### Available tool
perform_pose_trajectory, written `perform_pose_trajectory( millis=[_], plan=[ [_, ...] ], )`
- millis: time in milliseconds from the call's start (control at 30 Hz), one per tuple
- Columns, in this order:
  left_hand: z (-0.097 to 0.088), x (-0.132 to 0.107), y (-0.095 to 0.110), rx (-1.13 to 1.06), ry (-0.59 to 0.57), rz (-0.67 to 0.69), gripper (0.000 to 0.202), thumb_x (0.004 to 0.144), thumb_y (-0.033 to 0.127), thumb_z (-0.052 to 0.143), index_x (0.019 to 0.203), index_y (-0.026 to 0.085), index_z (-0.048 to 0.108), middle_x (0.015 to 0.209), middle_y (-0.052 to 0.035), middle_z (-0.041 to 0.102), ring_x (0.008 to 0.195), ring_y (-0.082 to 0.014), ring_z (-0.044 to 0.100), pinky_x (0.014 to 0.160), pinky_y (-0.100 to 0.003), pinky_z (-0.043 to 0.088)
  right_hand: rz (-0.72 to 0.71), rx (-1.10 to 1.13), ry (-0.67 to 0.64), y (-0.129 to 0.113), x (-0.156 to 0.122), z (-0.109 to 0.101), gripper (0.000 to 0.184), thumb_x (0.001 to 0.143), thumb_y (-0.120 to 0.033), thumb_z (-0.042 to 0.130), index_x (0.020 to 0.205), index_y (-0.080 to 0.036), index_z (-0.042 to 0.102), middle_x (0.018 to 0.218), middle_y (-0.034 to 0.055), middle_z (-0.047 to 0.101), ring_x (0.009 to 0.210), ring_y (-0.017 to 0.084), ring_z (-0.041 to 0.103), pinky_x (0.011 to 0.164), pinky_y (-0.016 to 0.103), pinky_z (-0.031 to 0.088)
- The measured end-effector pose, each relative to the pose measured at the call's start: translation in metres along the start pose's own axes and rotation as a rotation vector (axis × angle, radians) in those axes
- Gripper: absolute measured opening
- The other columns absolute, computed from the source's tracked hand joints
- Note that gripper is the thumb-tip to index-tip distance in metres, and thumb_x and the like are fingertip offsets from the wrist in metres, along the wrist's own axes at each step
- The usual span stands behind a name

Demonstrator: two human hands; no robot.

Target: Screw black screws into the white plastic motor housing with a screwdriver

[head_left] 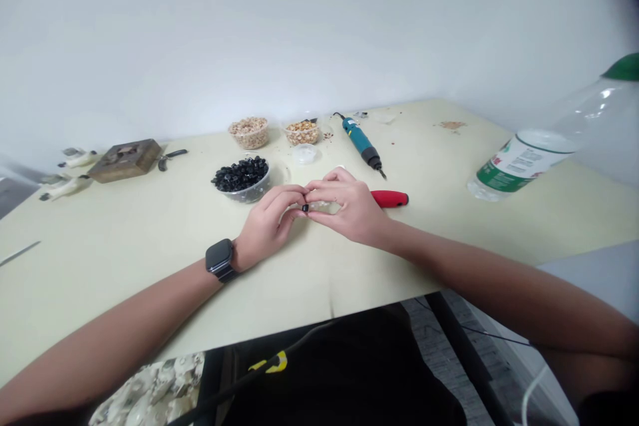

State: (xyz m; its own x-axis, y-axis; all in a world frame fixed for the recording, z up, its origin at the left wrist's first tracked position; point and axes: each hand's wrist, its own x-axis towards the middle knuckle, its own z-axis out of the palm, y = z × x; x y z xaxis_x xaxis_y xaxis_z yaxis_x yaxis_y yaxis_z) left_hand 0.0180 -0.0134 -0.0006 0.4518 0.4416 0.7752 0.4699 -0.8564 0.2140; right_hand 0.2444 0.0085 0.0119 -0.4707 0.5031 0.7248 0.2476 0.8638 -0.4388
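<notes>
My left hand (264,223), with a dark watch (219,259) on its wrist, is closed in a pinch over the table. My right hand (357,212) pinches from the other side, and the fingertips of both meet. A small black piece (305,208) shows between them; its exact kind is too small to tell. Behind the left hand stands a clear tub of black pieces (241,176). A red handle (390,199) sticks out from behind the right hand, its other end hidden.
Farther back on the table (150,259) are a tub of beige pieces (249,133), a tub of amber pieces (301,132), a clear lid (306,154) and a teal power tool (360,141). A wooden block (126,160) and pliers (172,158) lie left; a large bottle (529,153) stands right.
</notes>
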Motion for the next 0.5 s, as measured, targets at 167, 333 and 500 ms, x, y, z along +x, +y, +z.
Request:
perform_pose_trajectory(
  millis=[167, 333, 500],
  plan=[
    [-0.0014, 0.0011, -0.0055, -0.023, -0.025, 0.028, 0.016, 0.103, 0.019, 0.067, 0.119, 0.020, 0.064, 0.121, -0.0128, 0.076, 0.119, -0.0237, 0.074, 0.102, -0.040, 0.063, -0.003, 0.017, 0.013, 0.0053, -0.0015, 0.0003, 0.014, 0.091, -0.022, 0.088, 0.103, -0.026, 0.084, 0.111, 0.0021, 0.082, 0.099, 0.025, 0.062, 0.087, 0.043, 0.059],
    [0.0000, 0.0003, -0.0100, 0.011, -0.036, 0.065, 0.029, 0.098, 0.024, 0.076, 0.123, 0.021, 0.062, 0.123, -0.0141, 0.075, 0.119, -0.0260, 0.073, 0.101, -0.042, 0.064, 0.020, 0.031, 0.024, 0.0079, -0.0013, 0.0009, 0.019, 0.087, -0.023, 0.092, 0.103, -0.027, 0.084, 0.112, 0.0014, 0.082, 0.100, 0.025, 0.062, 0.087, 0.043, 0.059],
    [0.0027, 0.0003, -0.0058, 0.007, -0.007, 0.027, 0.023, 0.098, 0.013, 0.069, 0.119, 0.020, 0.063, 0.119, -0.0121, 0.075, 0.118, -0.0242, 0.073, 0.101, -0.040, 0.063, 0.038, 0.019, 0.028, 0.0066, -0.0011, 0.0023, 0.018, 0.089, -0.024, 0.091, 0.104, -0.029, 0.085, 0.111, 0.0009, 0.082, 0.100, 0.026, 0.062, 0.088, 0.044, 0.059]
  ],
)
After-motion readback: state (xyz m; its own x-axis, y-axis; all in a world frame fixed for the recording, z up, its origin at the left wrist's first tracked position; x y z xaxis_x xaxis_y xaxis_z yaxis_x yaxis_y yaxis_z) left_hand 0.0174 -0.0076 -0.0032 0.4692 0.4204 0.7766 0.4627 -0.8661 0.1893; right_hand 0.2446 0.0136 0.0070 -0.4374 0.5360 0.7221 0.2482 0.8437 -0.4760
